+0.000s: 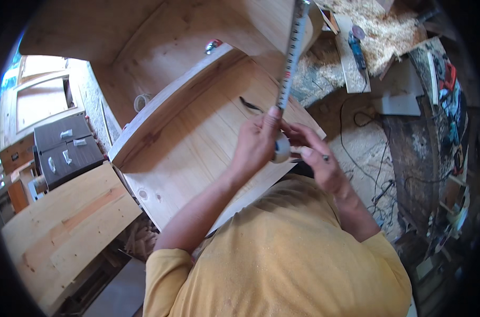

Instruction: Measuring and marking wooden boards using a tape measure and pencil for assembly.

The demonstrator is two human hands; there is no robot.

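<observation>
My left hand (pixel 259 134) is closed round a tape measure, its thumb on the base of the extended steel blade (pixel 289 67). The blade runs up past the top of the view. Close beside it on the right, my right hand (pixel 319 154) has its fingers bent at the tape's pale round case (pixel 282 148) and holds a thin pencil-like stick (pixel 299 149) between thumb and fingers. Both hands are above a pale wooden panel (pixel 200 138). A thick wooden board (pixel 176 103) stands on edge across that panel. A small dark strip (pixel 251 104) lies near my left hand.
A roll of tape (pixel 142 103) and a red and silver object (pixel 213 46) lie behind the upright board. An angle grinder (pixel 356 49) rests on a board among wood shavings at upper right. Cables (pixel 354 158) cross the floor. A wide wooden panel (pixel 73 233) is at lower left.
</observation>
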